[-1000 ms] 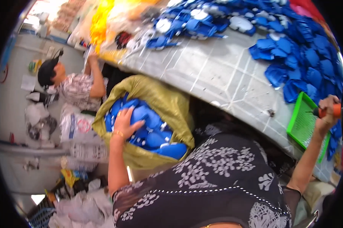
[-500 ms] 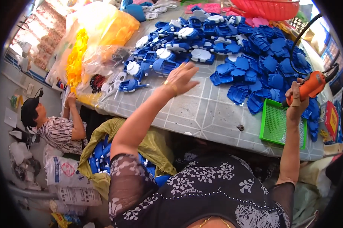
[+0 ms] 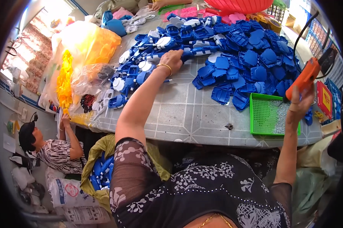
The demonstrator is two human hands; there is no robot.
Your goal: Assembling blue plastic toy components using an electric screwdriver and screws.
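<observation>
My right hand [image 3: 301, 103] is wrapped round an orange electric screwdriver [image 3: 307, 76] with a black cable. Its dark tip points down over a green plastic basket [image 3: 257, 131] that holds many small silver screws [image 3: 279, 116]. On the far side of the table my left hand [image 3: 171, 61], with a gold bangle at the wrist, has its fingers closed on the end of a blue-and-white plastic part [image 3: 186, 55] at the pile's near edge; my fingertips are partly hidden. Around it lie many blue casings with white round pieces [image 3: 165, 41]. Loose blue shells [image 3: 251, 57] are heaped to the right.
A person [image 3: 57, 152] in a dark cap works at the table's left end beside yellow strips [image 3: 65, 79] and clear bags. An open sack [image 3: 93, 152] of blue parts stands below. Far off are a red basket [image 3: 239, 5] and another person's forearm [image 3: 167, 3]. A dark small piece [image 3: 228, 126] lies near the front edge.
My left hand has moved forward to the pile and its spread fingers have closed on a blue-and-white part. The screwdriver in my right hand has tilted, its tip staying by the green basket.
</observation>
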